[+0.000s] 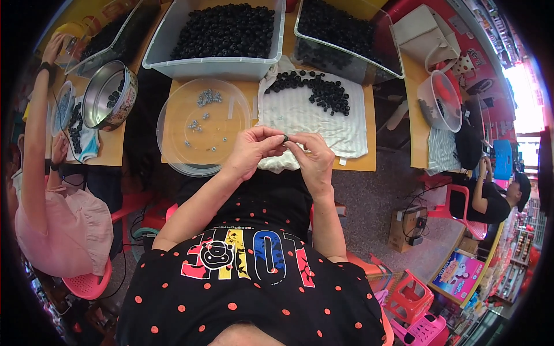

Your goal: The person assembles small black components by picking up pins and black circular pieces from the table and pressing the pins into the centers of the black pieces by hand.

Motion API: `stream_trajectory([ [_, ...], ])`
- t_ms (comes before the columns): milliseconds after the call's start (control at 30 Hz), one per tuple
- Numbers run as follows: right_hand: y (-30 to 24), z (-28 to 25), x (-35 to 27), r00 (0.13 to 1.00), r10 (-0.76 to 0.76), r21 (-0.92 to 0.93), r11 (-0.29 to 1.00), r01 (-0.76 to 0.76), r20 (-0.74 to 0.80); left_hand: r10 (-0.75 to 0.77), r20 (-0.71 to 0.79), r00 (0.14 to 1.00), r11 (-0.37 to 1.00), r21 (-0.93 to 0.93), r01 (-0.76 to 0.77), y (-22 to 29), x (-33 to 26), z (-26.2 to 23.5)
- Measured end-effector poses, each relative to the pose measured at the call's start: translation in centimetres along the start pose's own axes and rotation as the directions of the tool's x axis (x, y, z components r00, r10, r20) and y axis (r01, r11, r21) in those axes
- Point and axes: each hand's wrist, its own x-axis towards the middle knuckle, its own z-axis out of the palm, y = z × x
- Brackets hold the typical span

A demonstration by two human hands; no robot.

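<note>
Bead (285, 138) is pinched by left hand (252, 151) and right hand (314, 160), cloth (347, 131) lying bare toward its right edge.

Small handwork workshop, perhaps inside a shop; can't settle which. Separate wood-toned surfaces (361, 165), set out as work stations. Big plastic tubs (210, 68) heaped with black beads (225, 32); more beads loose on a white cloth (300, 128). Other people at neighbouring stations: one in pink (63, 230), left; one in a dark cap (490, 202), right, on a pink plastic chair (456, 202). Red stool (408, 297) nearby. Far right: crowded shelving (522, 256), small goods too blurred to identify.
</note>
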Motion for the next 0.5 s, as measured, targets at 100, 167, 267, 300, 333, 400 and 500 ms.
stream_trajectory([
  [100,0.1,0.2,-0.4,0.998,-0.058,-0.052,0.997,0.056,-0.036,0.012,-0.009,1.0,1.0,0.0,-0.012,-0.5,0.0,-0.1],
  [167,0.2,0.4,-0.4,0.996,-0.074,-0.08,0.994,0.071,-0.04,0.026,-0.022,0.999,1.0,0.017,-0.025,-0.6,0.0,-0.3],
  [267,0.6,0.8,-0.5,1.0,0.008,-0.016,1.0,-0.009,-0.012,0.052,-0.041,0.998,0.997,0.051,-0.05,-0.6,0.0,-0.3],
  [300,0.8,0.9,-0.5,1.0,-0.006,-0.023,1.0,0.006,-0.021,0.066,-0.051,0.997,0.996,0.069,-0.063,-0.6,0.0,-0.3],
  [333,0.9,1.0,-0.5,0.999,-0.021,-0.029,0.999,0.02,-0.029,0.067,-0.051,0.996,0.996,0.069,-0.064,-0.6,0.1,-0.3],
  [400,1.1,1.0,-0.5,0.998,-0.016,-0.061,0.998,0.012,-0.059,0.157,-0.077,0.985,0.972,0.191,-0.14,-0.5,0.2,-0.5],
  [500,1.9,-0.1,-0.1,0.996,0.018,-0.1,0.995,-0.027,-0.092,0.197,-0.127,0.972,0.959,0.232,-0.164,0.1,0.6,-1.4],
])
